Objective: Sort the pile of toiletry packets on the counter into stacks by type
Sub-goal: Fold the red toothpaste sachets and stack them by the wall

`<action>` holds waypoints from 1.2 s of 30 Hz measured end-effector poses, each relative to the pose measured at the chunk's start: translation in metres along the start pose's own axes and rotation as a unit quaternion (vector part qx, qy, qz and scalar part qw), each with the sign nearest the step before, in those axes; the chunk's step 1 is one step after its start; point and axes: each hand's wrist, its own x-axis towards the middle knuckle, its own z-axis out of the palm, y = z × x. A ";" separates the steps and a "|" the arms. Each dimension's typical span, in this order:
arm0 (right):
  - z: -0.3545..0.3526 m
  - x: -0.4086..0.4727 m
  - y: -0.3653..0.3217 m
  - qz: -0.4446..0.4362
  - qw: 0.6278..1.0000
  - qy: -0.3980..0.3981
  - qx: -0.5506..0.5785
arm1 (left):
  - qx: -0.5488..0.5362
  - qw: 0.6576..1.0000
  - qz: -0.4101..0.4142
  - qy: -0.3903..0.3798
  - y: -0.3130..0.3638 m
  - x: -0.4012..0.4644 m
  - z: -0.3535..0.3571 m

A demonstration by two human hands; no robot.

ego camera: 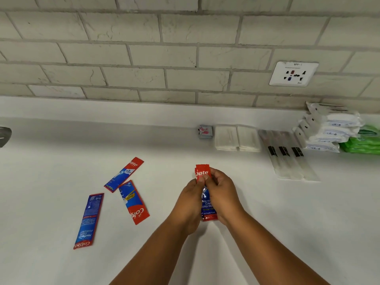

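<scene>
A small bundle of Colgate toothpaste sachets (pixel 207 194) is held upright above the white counter (pixel 41 182), the left hand (pixel 190 204) and right hand (pixel 223 194) both curled round it. Three more toothpaste sachets (pixel 123 174) lie loose to the left. Sorted stacks of white packets (pixel 236 138) line the back edge, under a tiled wall (pixel 144 58) with a socket (pixel 293 74).
</scene>
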 end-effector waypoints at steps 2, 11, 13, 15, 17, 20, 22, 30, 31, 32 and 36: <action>0.000 0.008 0.001 0.032 0.999 -0.024 0.037 | -0.006 1.000 -0.013 -0.001 0.004 0.007 -0.005; -0.013 0.047 -0.020 0.039 0.989 -0.138 0.021 | -0.050 0.995 -0.063 -0.059 0.035 0.027 -0.019; -0.013 0.053 -0.021 0.038 0.988 -0.149 0.025 | -0.052 0.994 -0.071 -0.062 0.041 0.032 -0.019; -0.012 0.061 -0.022 0.036 0.987 -0.153 0.034 | -0.048 0.994 -0.072 -0.063 0.044 0.038 -0.020; -0.012 0.068 -0.025 0.037 0.988 -0.146 0.026 | -0.035 0.995 -0.062 -0.071 0.046 0.045 -0.023; -0.012 0.081 -0.032 0.039 0.984 -0.175 -0.003 | -0.001 0.995 -0.048 -0.084 0.051 0.054 -0.027; -0.011 0.092 -0.039 0.037 0.983 -0.178 -0.025 | 0.020 0.996 -0.039 -0.081 0.057 0.060 -0.029; 0.018 0.149 -0.050 0.007 0.990 -0.111 -0.084 | 0.271 0.951 0.064 0.137 0.061 0.109 -0.036; 0.023 0.156 -0.046 0.009 0.991 -0.096 -0.090 | 0.310 0.932 0.090 0.166 0.060 0.113 -0.036; 0.027 0.162 -0.042 0.010 0.992 -0.081 -0.096 | 0.346 0.913 0.115 0.184 0.059 0.116 -0.036; 0.038 0.177 -0.031 -0.024 0.985 -0.033 -0.167 | 0.473 0.839 0.161 0.213 0.049 0.119 -0.029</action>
